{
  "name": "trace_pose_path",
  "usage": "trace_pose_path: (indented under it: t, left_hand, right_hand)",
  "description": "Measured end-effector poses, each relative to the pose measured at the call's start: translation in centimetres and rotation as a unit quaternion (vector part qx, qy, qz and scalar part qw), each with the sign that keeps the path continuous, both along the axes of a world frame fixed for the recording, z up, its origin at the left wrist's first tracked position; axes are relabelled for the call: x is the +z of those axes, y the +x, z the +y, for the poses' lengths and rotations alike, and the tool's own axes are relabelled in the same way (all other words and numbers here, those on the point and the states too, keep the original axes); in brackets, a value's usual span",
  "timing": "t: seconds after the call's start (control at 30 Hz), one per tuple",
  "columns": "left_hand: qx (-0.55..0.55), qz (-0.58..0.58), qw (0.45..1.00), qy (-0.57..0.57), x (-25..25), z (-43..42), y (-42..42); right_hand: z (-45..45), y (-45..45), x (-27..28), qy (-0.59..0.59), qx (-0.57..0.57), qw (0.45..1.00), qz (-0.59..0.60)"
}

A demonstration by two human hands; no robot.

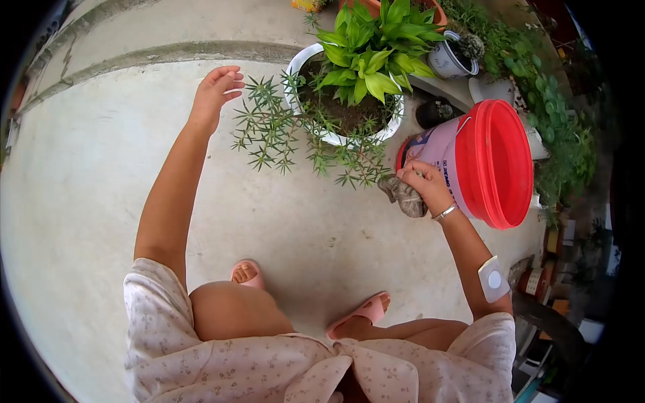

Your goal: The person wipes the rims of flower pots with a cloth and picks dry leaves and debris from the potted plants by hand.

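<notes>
My left hand (218, 94) hangs above the pale floor, to the left of the trailing spiky plant (269, 124), its fingers slightly bent and apart with nothing in them. A crumpled grey-brown cloth (407, 198) hangs from my right hand (427, 183), whose fingers are pinched on it. That hand is in front of the pink bucket with a red rim (497, 164), near its lower left side. Between my hands stands a white round pot (291, 70) with dark soil, a broad-leafed green plant (376, 50) and the spiky stems spilling over its rim.
Behind the pot are an orange planter (440, 15) and a small white pot (451, 60) with a cactus. A dark pot (433, 113) sits beside the bucket. Leafy plants (547, 94) line the right side. A low concrete step (168, 50) crosses the upper left.
</notes>
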State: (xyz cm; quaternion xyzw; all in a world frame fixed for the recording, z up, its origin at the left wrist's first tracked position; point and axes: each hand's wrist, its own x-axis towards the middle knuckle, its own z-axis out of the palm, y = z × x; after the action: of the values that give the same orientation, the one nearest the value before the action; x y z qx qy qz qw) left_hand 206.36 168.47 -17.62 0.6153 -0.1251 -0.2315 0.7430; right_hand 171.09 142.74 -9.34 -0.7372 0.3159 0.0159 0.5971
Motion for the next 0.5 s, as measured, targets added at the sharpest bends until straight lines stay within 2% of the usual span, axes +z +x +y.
trace_pose_path:
  t: [0.07, 0.1, 0.17, 0.23, 0.27, 0.3, 0.33, 0.37, 0.4, 0.43, 0.47, 0.5]
  left_hand:
    - [0.104, -0.065, 0.992, 0.019, 2.0, 0.0, -1.0]
    - [0.098, -0.068, 0.993, 0.019, 3.8, -0.2, -2.2]
    - [0.138, -0.232, 0.962, -0.023, 8.0, -0.2, -5.9]
    - [-0.024, -0.263, 0.962, -0.061, 11.1, -0.1, -11.3]
    - [-0.148, -0.348, 0.926, -0.014, 12.1, -0.1, -13.3]
    - [-0.267, -0.425, 0.864, 0.034, 12.7, -0.2, -15.1]
    - [-0.281, -0.464, 0.839, 0.053, 12.4, -0.9, -17.4]
    - [-0.294, -0.501, 0.811, 0.071, 11.4, -1.4, -19.6]
    - [-0.292, -0.446, 0.844, 0.063, 9.9, -1.4, -21.4]
    - [-0.289, -0.388, 0.874, 0.053, 8.4, -1.3, -22.7]
    - [-0.291, -0.388, 0.873, 0.052, 7.4, -1.0, -23.1]
    - [-0.304, -0.378, 0.872, 0.061, 6.5, -0.6, -23.0]
  right_hand:
    - [1.4, 0.1, 1.5, 0.005, 0.068, 0.997, 0.034]
    - [2.4, 0.3, 2.1, 0.006, 0.062, 0.998, 0.031]
    - [4.9, 0.9, 2.9, -0.06, 0.133, 0.989, 0.018]
    - [6.8, 1.3, 2.2, -0.022, 0.116, 0.993, 0.001]
    - [7.7, 1.6, 1.8, 0.014, 0.105, 0.994, -0.016]
    - [8.5, 2.0, 1.5, 0.016, 0.106, 0.994, -0.018]
    - [9.2, 2.5, 1.2, 0.176, 0.034, 0.981, -0.077]
    - [9.7, 2.7, 1.0, 0.329, -0.038, 0.934, -0.133]
    - [10.2, 2.9, 1.0, 0.331, -0.038, 0.933, -0.134]
    - [10.7, 2.8, 1.2, 0.395, -0.057, 0.909, -0.118]
    - [10.8, 2.7, 1.3, 0.456, -0.077, 0.881, -0.101]
    - [10.2, 2.3, 1.1, 0.456, -0.081, 0.881, -0.102]
